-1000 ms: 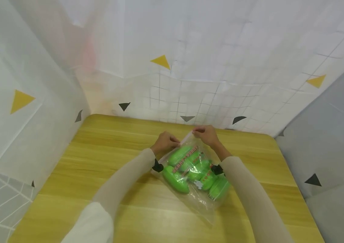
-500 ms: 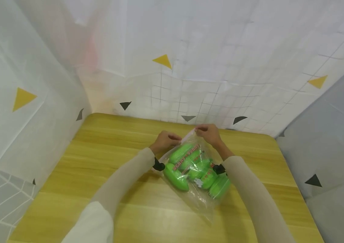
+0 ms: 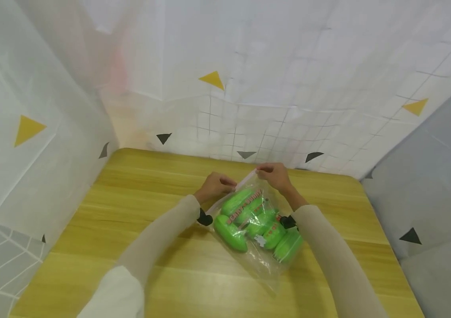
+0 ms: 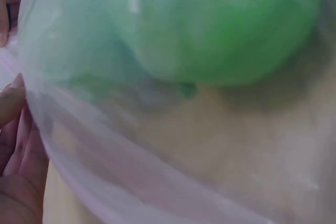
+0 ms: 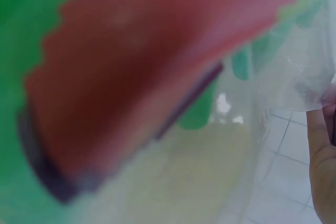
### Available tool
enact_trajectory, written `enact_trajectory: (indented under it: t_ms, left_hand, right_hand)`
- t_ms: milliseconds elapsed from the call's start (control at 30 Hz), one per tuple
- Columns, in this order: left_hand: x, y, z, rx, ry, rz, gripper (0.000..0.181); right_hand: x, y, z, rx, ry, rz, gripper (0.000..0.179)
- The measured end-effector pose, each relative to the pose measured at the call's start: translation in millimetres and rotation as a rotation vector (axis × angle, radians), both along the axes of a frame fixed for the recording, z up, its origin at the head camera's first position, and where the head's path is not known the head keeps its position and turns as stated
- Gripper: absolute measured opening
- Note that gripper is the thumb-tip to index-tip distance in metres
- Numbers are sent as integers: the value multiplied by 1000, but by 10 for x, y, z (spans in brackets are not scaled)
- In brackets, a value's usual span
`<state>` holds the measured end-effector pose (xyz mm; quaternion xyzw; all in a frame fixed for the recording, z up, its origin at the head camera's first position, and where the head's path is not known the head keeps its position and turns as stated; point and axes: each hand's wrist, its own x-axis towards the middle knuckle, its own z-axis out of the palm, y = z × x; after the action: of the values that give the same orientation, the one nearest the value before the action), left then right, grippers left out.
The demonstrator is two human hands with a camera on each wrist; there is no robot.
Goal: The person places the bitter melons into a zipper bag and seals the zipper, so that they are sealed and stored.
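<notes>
A clear zip bag (image 3: 263, 270) with red lettering and a pale pink top strip lies slantwise on the table. Inside are several glossy green long, rounded objects (image 3: 230, 234), their kind not clear through the film. My left hand (image 3: 214, 186) pinches the strip partway along, thumb and fingertips at the edge. At the strip's far upper end, my right hand (image 3: 275, 176) pinches the bag's corner. Close up in the left wrist view, a green object (image 4: 226, 30) bulges behind the film beside my left hand (image 4: 23, 166). Red print fills much of the right wrist view, near my right hand (image 5: 324, 166).
The wooden table (image 3: 138, 185) has a back edge just beyond the hands. White patterned sheeting (image 3: 193, 115) stands behind it and along both sides. Dark wrist camera mounts (image 3: 204, 217) overlap the bag's sides in the head view.
Both hands keep their pinch on the bag's strip. The right hand and its corner have shifted very slightly right; the bag and green objects lie almost as before.
</notes>
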<state>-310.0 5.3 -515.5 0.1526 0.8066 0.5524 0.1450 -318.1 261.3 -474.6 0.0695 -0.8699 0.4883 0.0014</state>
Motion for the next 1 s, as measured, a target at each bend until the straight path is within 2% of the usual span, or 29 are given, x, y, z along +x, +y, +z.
enact_trajectory:
  t_ms: [500, 733, 1000]
  left_hand:
    - [164, -248, -130, -55, 21, -53, 16]
    - [237, -339, -178, -42, 42, -66, 15]
    - [323, -477, -177, -58, 24, -87, 15]
  right_hand:
    - [-1, 25, -67, -20, -5, 13, 18]
    - [14, 64, -83, 7, -6, 4, 19]
    - [12, 53, -80, 4, -8, 14, 18]
